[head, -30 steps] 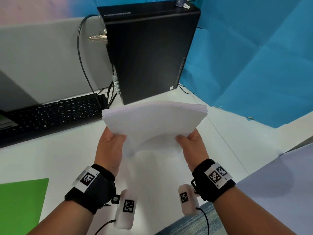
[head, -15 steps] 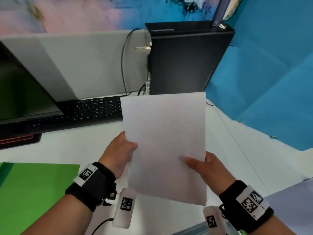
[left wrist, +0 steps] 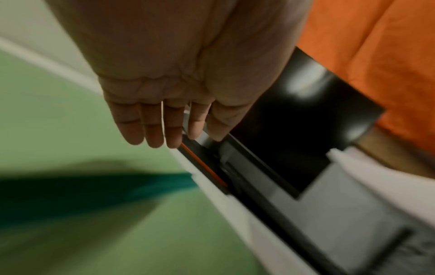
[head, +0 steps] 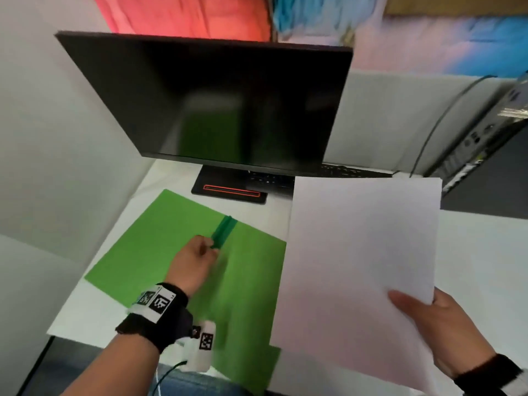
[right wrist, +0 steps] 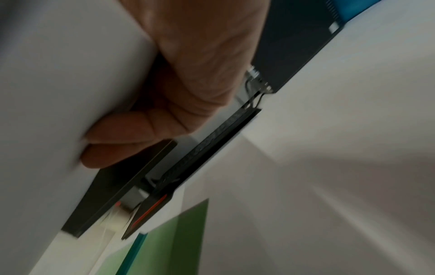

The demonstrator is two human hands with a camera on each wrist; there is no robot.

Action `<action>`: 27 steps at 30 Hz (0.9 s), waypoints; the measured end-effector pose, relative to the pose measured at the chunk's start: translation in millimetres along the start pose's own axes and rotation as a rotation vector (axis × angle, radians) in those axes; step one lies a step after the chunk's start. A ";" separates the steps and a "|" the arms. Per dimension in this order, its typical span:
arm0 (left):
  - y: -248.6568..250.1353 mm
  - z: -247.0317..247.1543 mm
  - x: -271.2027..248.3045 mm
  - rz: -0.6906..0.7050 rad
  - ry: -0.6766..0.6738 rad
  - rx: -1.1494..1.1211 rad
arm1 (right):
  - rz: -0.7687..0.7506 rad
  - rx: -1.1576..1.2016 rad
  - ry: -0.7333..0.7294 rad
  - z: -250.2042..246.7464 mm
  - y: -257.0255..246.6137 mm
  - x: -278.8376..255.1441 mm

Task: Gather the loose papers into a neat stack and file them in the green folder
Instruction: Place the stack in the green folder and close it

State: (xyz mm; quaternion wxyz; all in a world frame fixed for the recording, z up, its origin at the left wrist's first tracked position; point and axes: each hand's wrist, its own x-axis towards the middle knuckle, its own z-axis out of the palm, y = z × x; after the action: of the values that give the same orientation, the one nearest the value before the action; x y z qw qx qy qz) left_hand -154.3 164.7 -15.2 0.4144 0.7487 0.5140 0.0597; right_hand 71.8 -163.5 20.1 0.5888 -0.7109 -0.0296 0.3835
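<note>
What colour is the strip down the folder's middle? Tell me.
Dark teal green strip, darker than the bright green folder; clearest in the head view.

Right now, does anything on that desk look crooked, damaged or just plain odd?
Nothing looks damaged or spilled. The green folder lies open and askew to the desk edge, its near corner sticking out past it. The right hand holds the paper stack by one corner, and the left hand reaches to the folder's spine clip.

A white desk [head: 471, 252] is seen bearing an open green folder [head: 160, 247] at near left. A monitor [head: 211, 104] and black keyboard [head: 337, 171] are set farther back, with a computer tower [head: 491, 167] at far right.
</note>
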 end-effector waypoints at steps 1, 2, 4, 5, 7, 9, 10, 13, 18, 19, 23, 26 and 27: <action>-26.1 -20.4 8.7 -0.033 0.060 0.106 | 0.007 -0.019 -0.025 15.5 0.3 0.8; -50.7 -38.5 17.4 -0.076 0.111 0.180 | 0.015 -0.034 -0.046 29.7 0.4 1.1; -92.1 -70.6 34.5 -0.176 0.175 0.278 | 0.023 -0.050 -0.081 57.1 1.0 1.4; -108.5 -84.5 42.8 -0.229 0.193 0.317 | 0.028 -0.057 -0.095 68.8 1.8 2.1; -133.6 -106.8 57.4 -0.314 0.220 0.373 | 0.045 -0.066 -0.120 90.1 3.7 2.9; -152.4 -123.0 70.6 -0.354 0.231 0.431 | 0.057 -0.066 -0.147 106.1 7.1 4.6; -161.1 -128.5 76.8 -0.364 0.216 0.463 | 0.055 -0.070 -0.158 112.8 8.1 5.3; -180.0 -135.5 90.8 -0.394 0.143 0.561 | 0.050 -0.095 -0.157 125.8 12.4 8.8; -186.8 -127.1 98.5 -0.414 0.081 0.683 | 0.054 -0.164 -0.157 127.3 20.9 18.7; -187.4 -125.2 99.1 -0.431 0.068 0.681 | 0.053 -0.173 -0.151 126.4 22.7 20.4; -191.3 -124.0 99.1 -0.483 0.022 0.651 | 0.063 -0.133 -0.101 123.9 25.9 22.6; -192.8 -122.4 90.2 -0.442 -0.048 0.615 | 0.090 -0.096 -0.077 120.2 29.1 24.0; -191.6 -121.2 84.4 -0.414 -0.060 0.599 | 0.096 -0.087 -0.063 119.0 31.6 25.7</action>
State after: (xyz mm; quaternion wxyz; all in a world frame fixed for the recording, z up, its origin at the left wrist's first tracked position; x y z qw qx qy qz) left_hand -315.5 326.2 -95.6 0.1947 0.7185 0.6369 -0.2006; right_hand 8.0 -63.5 -21.7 0.5372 -0.7240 -0.0305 0.4317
